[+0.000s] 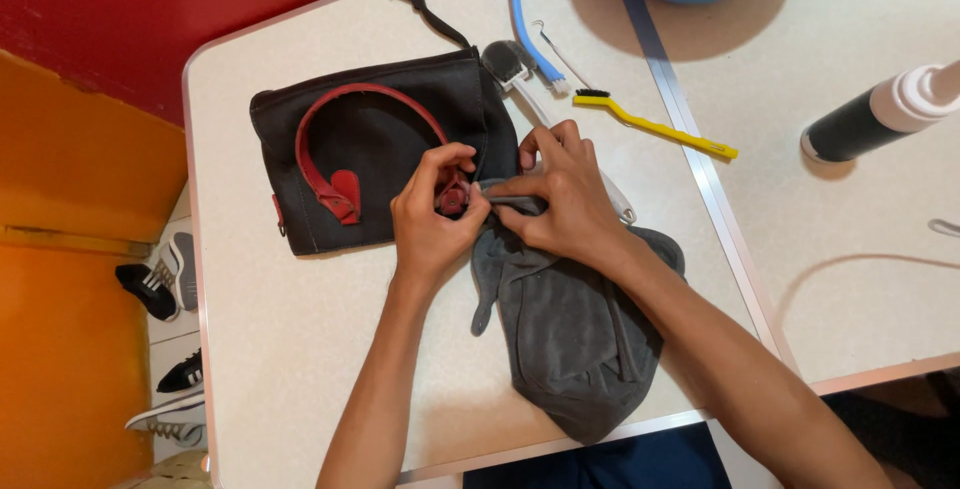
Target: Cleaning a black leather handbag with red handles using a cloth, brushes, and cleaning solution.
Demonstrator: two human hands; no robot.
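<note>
Where red handle [345, 139] meets black bag [380, 149], left hand [432, 214] pinches handle tab; right hand [565, 199] grips grey cloth [570, 329].

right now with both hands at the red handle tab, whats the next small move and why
Probably a short rub along the tab with the cloth. The left hand pins the red handle at its tab on the black bag, while the right hand presses a fold of the grey cloth right against it. The brushes lie apart, untouched.
</note>
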